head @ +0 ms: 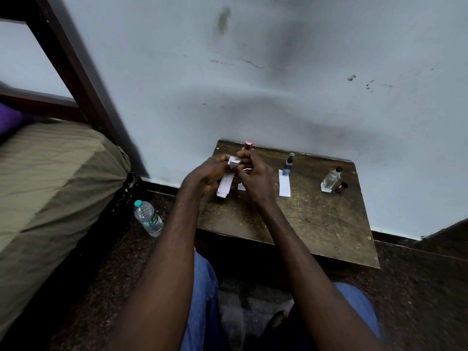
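Against a scuffed pale-blue wall stands a worn wooden counter [316,224], and above its far left corner the left hand [210,173] pinches a bundle of white paper strips [225,183] while the right hand [255,178] grips a pink-capped bottle [248,144] upright just beside them. Farther right on the counter a small blue spray bottle [288,164] stands on a single paper strip [285,187], apart from a clear glass bottle [330,181] and a brown cap [341,187]

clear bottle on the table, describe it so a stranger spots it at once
Find the wooden table against the pale wall. Near its far right corner stands a clear square bottle, a brown cap beside it. Unlike the slim blue bottle to its left, it is colourless and squat.
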